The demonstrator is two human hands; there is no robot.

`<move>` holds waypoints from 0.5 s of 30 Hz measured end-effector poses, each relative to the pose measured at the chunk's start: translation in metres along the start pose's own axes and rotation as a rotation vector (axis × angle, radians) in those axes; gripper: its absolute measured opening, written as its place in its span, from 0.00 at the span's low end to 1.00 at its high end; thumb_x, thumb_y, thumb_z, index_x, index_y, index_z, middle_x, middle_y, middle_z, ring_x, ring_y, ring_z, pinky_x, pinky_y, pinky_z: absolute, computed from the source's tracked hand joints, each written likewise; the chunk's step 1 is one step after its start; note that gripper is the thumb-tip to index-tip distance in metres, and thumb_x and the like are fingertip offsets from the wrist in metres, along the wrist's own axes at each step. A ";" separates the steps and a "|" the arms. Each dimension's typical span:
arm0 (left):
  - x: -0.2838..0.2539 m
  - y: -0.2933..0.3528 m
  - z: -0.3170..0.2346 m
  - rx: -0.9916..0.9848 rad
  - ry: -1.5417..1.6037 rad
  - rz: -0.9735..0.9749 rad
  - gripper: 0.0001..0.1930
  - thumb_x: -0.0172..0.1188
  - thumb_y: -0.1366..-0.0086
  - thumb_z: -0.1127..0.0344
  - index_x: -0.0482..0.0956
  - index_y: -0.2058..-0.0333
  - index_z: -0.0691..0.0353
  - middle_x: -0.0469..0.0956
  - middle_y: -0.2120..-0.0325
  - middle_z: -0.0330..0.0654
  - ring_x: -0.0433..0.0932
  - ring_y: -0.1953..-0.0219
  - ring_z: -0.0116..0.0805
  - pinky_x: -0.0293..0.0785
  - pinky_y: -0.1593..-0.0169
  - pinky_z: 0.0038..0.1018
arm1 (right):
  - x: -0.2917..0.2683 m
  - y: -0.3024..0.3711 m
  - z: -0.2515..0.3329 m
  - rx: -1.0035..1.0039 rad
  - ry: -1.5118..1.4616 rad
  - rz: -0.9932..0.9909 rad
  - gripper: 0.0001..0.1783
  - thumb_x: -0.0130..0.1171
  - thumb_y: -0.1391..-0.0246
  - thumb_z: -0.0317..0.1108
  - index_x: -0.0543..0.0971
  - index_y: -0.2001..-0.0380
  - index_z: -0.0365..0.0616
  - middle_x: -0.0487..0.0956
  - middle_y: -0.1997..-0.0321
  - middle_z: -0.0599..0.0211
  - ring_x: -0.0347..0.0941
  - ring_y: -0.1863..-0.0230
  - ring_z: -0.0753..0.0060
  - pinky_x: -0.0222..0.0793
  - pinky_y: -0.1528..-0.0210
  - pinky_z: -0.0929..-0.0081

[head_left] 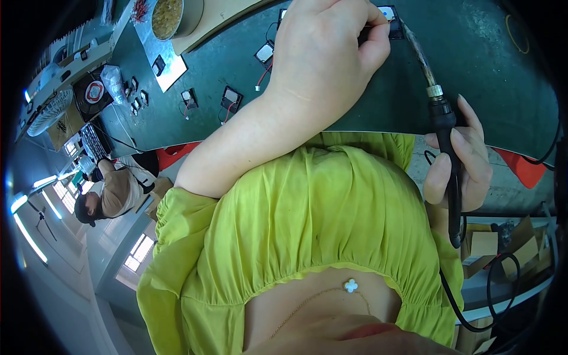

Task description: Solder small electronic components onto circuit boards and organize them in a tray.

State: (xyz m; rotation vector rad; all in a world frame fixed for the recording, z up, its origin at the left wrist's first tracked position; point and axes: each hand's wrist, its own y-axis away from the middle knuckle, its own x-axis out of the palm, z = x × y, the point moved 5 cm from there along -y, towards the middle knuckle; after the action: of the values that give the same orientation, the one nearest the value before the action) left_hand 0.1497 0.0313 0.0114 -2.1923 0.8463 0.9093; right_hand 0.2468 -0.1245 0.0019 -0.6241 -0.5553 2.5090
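Beside the soldering iron (442, 115) sits a module (389, 13) (blue-dotted white).

We are reaching our left hand (331, 53) forward, palm down, and curling our right hand (471, 161) nearer in.

On my left I see a white fan (52, 112), a co-worker (121, 189), lit ceiling tubes (29, 238) and a bright window (139, 251). On my right are open cardboard boxes (480, 244), and a thin yellowish ring (510, 26) lies on the bench (473, 77).
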 end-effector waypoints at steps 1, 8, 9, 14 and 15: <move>0.000 0.000 -0.001 0.005 0.000 0.000 0.05 0.59 0.54 0.80 0.72 0.78 0.68 0.70 0.73 0.44 0.68 0.75 0.34 0.67 0.72 0.22 | 0.000 0.000 0.000 0.000 -0.003 0.007 0.15 0.52 0.58 0.27 0.71 0.63 0.40 0.71 0.84 0.62 0.62 0.83 0.72 0.65 0.48 0.48; -0.001 -0.003 -0.003 -0.017 -0.043 0.047 0.05 0.59 0.54 0.80 0.72 0.78 0.68 0.71 0.73 0.44 0.69 0.75 0.34 0.67 0.72 0.22 | 0.001 -0.002 0.000 0.000 -0.007 0.010 0.15 0.52 0.58 0.26 0.71 0.62 0.41 0.71 0.84 0.63 0.63 0.83 0.72 0.65 0.48 0.49; -0.001 -0.003 -0.003 -0.028 -0.041 0.054 0.05 0.59 0.54 0.80 0.72 0.78 0.68 0.71 0.73 0.44 0.69 0.75 0.34 0.67 0.71 0.22 | 0.000 -0.002 0.000 -0.002 0.001 0.013 0.15 0.52 0.58 0.26 0.70 0.61 0.41 0.72 0.84 0.63 0.63 0.83 0.72 0.65 0.48 0.49; -0.001 -0.005 -0.005 -0.074 -0.032 0.087 0.04 0.59 0.54 0.81 0.73 0.78 0.68 0.71 0.73 0.44 0.69 0.75 0.34 0.68 0.71 0.22 | -0.001 -0.003 0.002 0.004 0.029 0.029 0.16 0.52 0.57 0.26 0.70 0.61 0.41 0.72 0.84 0.63 0.64 0.83 0.72 0.65 0.48 0.48; -0.001 -0.005 -0.006 -0.088 -0.031 0.099 0.04 0.59 0.54 0.81 0.73 0.78 0.68 0.71 0.73 0.44 0.69 0.75 0.34 0.68 0.71 0.22 | -0.001 -0.003 0.002 0.014 0.035 0.035 0.16 0.52 0.57 0.27 0.70 0.61 0.41 0.72 0.84 0.62 0.64 0.83 0.72 0.65 0.48 0.48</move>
State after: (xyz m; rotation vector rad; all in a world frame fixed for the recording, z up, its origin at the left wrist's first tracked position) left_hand 0.1548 0.0302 0.0166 -2.2211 0.9233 1.0437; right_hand 0.2474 -0.1233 0.0047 -0.6772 -0.5177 2.5275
